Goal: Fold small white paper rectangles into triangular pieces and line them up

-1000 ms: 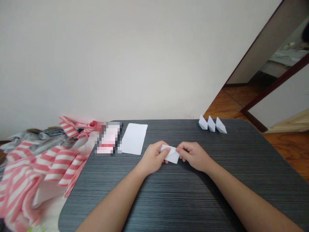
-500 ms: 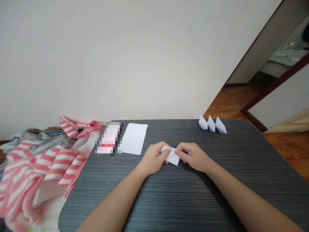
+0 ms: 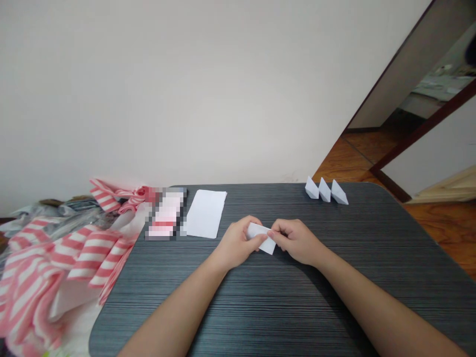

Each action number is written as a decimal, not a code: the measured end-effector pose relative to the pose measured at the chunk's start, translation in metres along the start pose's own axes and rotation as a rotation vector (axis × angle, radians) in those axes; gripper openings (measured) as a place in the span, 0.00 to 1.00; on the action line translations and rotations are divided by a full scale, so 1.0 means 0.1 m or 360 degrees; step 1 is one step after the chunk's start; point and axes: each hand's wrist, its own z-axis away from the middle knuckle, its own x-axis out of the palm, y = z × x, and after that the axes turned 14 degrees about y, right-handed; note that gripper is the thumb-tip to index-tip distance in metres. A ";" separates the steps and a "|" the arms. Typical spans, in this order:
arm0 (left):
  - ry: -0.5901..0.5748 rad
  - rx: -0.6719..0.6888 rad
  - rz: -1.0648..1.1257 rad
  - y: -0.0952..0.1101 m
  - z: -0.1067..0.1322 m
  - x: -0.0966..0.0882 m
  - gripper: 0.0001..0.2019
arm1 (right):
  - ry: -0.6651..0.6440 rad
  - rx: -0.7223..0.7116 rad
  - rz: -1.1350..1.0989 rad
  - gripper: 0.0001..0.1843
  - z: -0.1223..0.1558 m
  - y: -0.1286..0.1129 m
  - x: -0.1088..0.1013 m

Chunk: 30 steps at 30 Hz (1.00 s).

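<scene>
A small folded piece of white paper (image 3: 267, 246) is held between my two hands over the middle of the dark table. My left hand (image 3: 240, 243) grips its left side, with the thumb lying across the front face. At the paper's right end, my right hand (image 3: 295, 240) pinches the edge between thumb and curled fingers. Part of the paper is covered by my thumbs. Farther back on the right stand three folded white paper shapes (image 3: 325, 190) in a row, with pointed tops.
White paper sheets (image 3: 206, 214) lie at the back left of the dark wood-grain table (image 3: 238, 307). Beside them is a blurred-out phone-like object (image 3: 167, 213). Red-and-white striped cloth (image 3: 87, 253) is heaped past the left edge. A wall (image 3: 223, 99) rises behind the table.
My left thumb has slid right along the folded paper, closer to my right thumb. Both hands keep hold of the paper in nearly the same place.
</scene>
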 end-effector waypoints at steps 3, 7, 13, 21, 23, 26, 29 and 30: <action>0.0040 0.0038 -0.0017 0.00 0.01 0.00 0.11 | 0.0018 -0.0015 0.0007 0.13 0.00 0.00 0.01; 0.0043 0.0040 -0.0023 -0.01 0.01 0.00 0.11 | 0.0032 -0.0016 0.0003 0.13 0.00 0.01 0.02; -0.0008 -0.0022 0.0061 -0.01 0.00 0.00 0.15 | 0.0039 0.0060 -0.0044 0.14 0.01 0.03 -0.01; -0.0075 -0.0065 0.0175 -0.08 -0.01 0.02 0.12 | 0.0007 0.0173 -0.0187 0.14 0.01 0.05 0.00; -0.0060 -0.0057 0.0183 -0.09 -0.02 0.02 0.13 | 0.0012 0.0189 -0.0210 0.14 0.01 0.06 0.00; -0.0021 -0.0070 0.0178 -0.12 -0.02 0.02 0.14 | 0.0030 0.0205 -0.0230 0.14 0.01 0.08 -0.02; -0.0054 -0.0101 0.0199 -0.16 -0.03 0.02 0.15 | 0.0057 0.0222 -0.0247 0.14 0.02 0.10 -0.03; -0.0062 -0.0104 0.0217 -0.16 -0.03 0.02 0.14 | 0.0057 0.0228 -0.0259 0.14 0.02 0.10 -0.02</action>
